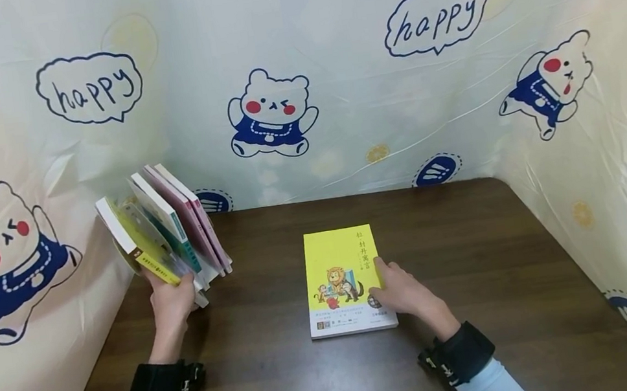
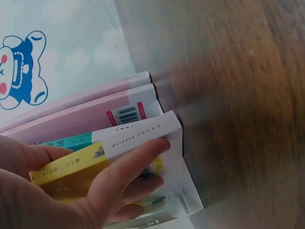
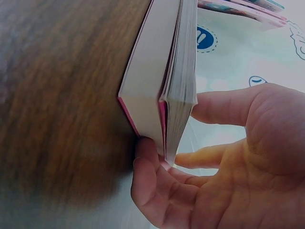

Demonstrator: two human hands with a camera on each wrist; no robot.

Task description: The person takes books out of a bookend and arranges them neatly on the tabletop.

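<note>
At the table's left, my left hand (image 1: 171, 307) grips the lower end of a book with a yellow spine (image 1: 156, 267), thumb on one side and fingers on the other. This book leans in a row with a white-and-teal book (image 1: 158, 201) and pink books (image 1: 200, 226). Near the middle lies a yellow-covered book (image 1: 335, 251) with a lion picture. My right hand (image 1: 404, 289) holds its right edge, thumb on the cover. In the right wrist view a thick book with a pink cover edge (image 3: 143, 71) lies under it, and fingers curl beneath both.
The brown wooden table (image 1: 459, 236) reaches back to a pale curtain (image 1: 349, 106) printed with bears and "happy" bubbles. Curtain also hangs along the left and right sides. Black bands (image 1: 157, 384) with cameras circle both wrists.
</note>
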